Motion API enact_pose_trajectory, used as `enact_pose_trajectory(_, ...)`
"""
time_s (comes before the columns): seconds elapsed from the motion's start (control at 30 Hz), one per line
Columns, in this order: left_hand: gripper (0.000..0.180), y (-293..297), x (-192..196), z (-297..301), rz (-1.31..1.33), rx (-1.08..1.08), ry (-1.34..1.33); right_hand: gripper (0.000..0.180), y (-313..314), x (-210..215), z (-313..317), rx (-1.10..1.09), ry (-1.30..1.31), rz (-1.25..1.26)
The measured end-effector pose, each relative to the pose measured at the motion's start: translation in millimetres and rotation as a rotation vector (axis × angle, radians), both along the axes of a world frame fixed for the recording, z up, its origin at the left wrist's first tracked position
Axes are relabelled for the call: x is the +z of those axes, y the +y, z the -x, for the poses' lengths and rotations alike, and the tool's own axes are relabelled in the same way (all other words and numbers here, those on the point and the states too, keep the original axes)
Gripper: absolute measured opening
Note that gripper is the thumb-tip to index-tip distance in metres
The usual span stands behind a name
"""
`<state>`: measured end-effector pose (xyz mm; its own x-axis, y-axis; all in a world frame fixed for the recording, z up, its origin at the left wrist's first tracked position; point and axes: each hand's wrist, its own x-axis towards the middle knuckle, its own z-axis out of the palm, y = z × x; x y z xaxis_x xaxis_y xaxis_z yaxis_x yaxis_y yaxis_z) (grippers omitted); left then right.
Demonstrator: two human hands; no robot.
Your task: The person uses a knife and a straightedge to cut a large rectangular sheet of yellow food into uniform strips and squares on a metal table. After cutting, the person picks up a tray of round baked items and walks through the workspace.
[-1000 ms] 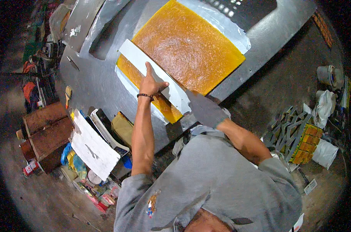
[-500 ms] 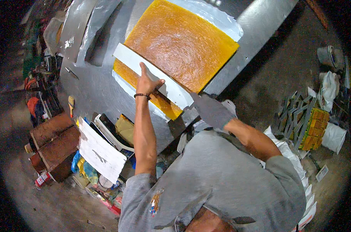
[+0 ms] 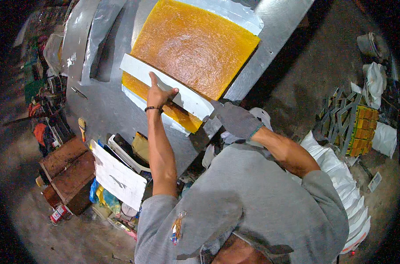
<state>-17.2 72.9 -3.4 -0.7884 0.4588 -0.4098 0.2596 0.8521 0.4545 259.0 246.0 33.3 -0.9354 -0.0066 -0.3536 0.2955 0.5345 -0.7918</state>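
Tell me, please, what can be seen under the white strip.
The amber sheet shows along both long sides of the white strip, so it probably continues beneath. The left hand rests on top. The area directly under the strip is covered and cannot be seen.

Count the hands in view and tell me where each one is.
2: the bare left hand rests spread on the white strip; the gray-gloved right hand is at the strip's near right end.
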Motion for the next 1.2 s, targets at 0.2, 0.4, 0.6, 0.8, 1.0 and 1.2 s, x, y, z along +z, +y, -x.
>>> enact_pose_trajectory(0.2,0.134,-3.8,-1.4,0.5,0.000,-0.017,0.012,0.056,4.3,20.5,-44.2,0.008,-0.172,-0.017)
enact_pose_trajectory(0.4,0.134,16.2,27.2,-10.3,0.112,-0.011,0.008,0.058,-2.9,-15.0,-38.0,0.011,-0.028,-0.057)
enact_pose_trajectory(0.6,0.134,2.7,8.9,-1.1,0.055,-0.048,0.046,0.055,5.7,13.0,-61.7,-0.013,-0.119,-0.045)
enact_pose_trajectory(0.8,0.136,6.0,14.4,-3.3,0.159,-0.063,0.056,0.050,-2.1,-1.8,-64.0,-0.031,-0.116,-0.072)
enact_pose_trajectory(1.0,0.135,11.1,14.0,-3.9,0.029,-0.022,-0.033,0.052,-1.7,-18.2,-67.8,-0.035,-0.074,-0.066)
enact_pose_trajectory(1.2,0.133,4.4,8.6,0.1,0.086,-0.057,0.035,0.054,-7.0,-31.9,-85.5,-0.094,-0.173,-0.023)
